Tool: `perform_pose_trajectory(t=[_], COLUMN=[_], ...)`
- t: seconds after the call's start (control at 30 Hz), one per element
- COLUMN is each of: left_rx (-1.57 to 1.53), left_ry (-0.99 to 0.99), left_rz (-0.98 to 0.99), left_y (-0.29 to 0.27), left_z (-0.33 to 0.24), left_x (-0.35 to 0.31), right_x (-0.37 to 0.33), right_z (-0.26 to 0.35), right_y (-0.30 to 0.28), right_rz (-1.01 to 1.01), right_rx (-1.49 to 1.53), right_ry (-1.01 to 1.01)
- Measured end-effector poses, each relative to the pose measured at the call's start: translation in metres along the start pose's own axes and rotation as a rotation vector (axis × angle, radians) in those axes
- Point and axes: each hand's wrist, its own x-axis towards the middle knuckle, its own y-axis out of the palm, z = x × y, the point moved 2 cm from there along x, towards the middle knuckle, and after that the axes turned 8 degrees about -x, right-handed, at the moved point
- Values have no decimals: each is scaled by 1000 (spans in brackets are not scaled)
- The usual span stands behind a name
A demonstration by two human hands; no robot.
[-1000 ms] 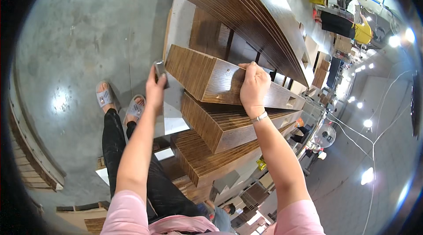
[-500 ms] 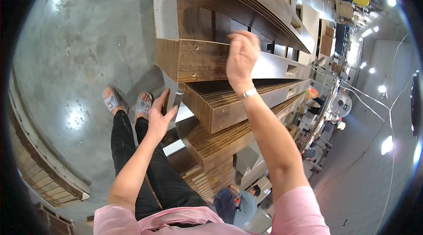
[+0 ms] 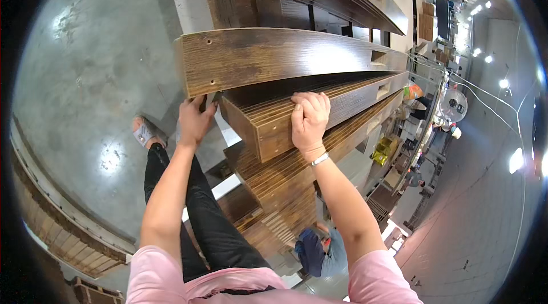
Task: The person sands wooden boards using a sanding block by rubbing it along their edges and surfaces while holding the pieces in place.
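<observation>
Among brown boards (image 3: 274,56), hands (image 3: 311,120) at edges (image 3: 276,120), tapering gap (image 3: 262,93), floor (image 3: 85,70) leftward

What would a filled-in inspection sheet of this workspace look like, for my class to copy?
Surface: smooth grey floor with bright reflections; the beams' supports are mostly hidden.
Work pieces: middle dark wood-grain beam, two small holes near its left end, rectangular slot near its right; lower grooved beam directly below it in the picture.
Clutter: yellow items beyond the beams; slatted wooden structure at lower left.
Hands: left hand at the middle beam's lower left corner, fingertips partly hidden; right hand curled at the lower beam's edge, firmness of grip unclear.
Cables: thin pale cables at right.
Surroundings: fan, lit lamps, a person in a grey-blue top.
</observation>
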Motion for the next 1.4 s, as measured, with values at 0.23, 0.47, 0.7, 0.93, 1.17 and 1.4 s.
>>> perform_pose_trajectory(t=[0.23,0.47,0.7,0.93,1.17,1.4], left_rx=[-234,-239,-73,-468,-411,-204], left_ry=[159,-22,-147,-146,-212,474], left_rz=[41,114,127,140,182,517], left_y=[24,22,20,54,41,-8], left_z=[-54,-26,67,61,34,-127], left_x=[-51,-17,39,31,20,-104], right_x=[-6,-8,-2,-7,-6,-6], right_z=[-13,-14,-4,-23,-12,-14], right_y=[-6,-3,0,-11,-1,-6], right_rz=[15,23,18,15,-15,-44], right_rx=[1,-22,16,-32,0,-10], right_ry=[35,46,29,35,45,81])
